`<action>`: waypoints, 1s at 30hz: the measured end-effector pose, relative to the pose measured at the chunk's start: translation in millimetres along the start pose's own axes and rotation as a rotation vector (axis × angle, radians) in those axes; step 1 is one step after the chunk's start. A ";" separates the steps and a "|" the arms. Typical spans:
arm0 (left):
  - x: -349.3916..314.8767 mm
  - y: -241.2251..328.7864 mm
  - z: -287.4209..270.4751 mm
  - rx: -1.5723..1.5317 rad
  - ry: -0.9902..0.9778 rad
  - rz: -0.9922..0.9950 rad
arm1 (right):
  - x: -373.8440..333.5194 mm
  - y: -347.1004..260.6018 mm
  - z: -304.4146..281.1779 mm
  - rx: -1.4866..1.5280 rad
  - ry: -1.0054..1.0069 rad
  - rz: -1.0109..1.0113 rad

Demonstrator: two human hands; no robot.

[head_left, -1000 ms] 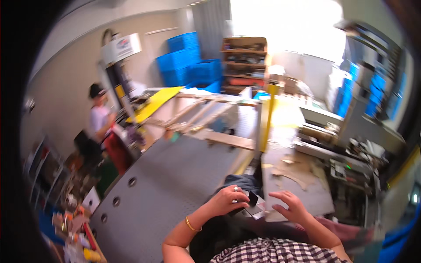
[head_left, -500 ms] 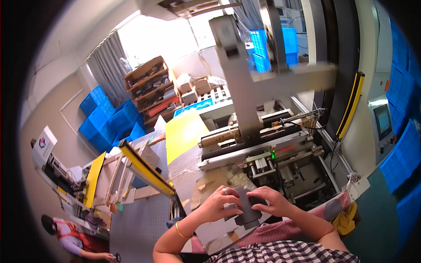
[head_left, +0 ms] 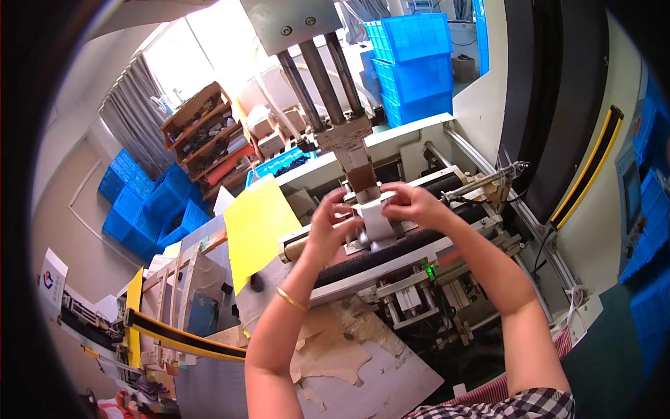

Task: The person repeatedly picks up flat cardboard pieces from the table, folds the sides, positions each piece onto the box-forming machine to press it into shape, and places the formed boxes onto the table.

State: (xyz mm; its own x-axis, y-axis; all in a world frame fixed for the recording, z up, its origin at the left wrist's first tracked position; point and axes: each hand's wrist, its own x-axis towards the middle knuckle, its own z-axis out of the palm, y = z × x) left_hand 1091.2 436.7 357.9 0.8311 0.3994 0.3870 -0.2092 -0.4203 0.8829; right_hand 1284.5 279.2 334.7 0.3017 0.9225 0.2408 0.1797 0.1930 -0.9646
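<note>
Both my hands are at a forming machine, on either side of a grey sheet piece (head_left: 377, 223) with a notched outline. The piece looks pale under the light and sits just below the machine's metal block (head_left: 357, 167). My left hand (head_left: 329, 225), with a bracelet at its wrist, curls its fingers at the piece's left edge. From the other side my right hand (head_left: 417, 208) pinches the upper right edge between thumb and fingers. Below the piece runs a black padded roller bar (head_left: 370, 260). Whether the piece touches the block I cannot tell.
Steel rods (head_left: 314, 80) hang from the press head (head_left: 292, 26) above my hands. A yellow sheet (head_left: 259, 230) lies on the left. Torn brown cardboard (head_left: 331, 349) covers part of the near worktop. Yellow-black bars (head_left: 590, 164) flank the machine. Blue crates (head_left: 412, 66) stand behind.
My hands have carried the grey piece forward from the near worktop to beneath the machine's block. The view has shifted, and the person at lower left is now mostly out of it.
</note>
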 end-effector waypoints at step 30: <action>-558.6 66.1 -148.8 0.394 1.114 -0.419 | -291.3 -41.0 354.0 0.123 -0.501 0.202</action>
State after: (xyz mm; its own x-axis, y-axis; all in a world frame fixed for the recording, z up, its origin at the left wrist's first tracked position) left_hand 536.5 307.1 239.6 -0.1306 0.9511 0.2798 0.2931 -0.2325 0.9274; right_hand 857.8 120.9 266.1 -0.1690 0.9856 -0.0016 0.0450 0.0061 -0.9990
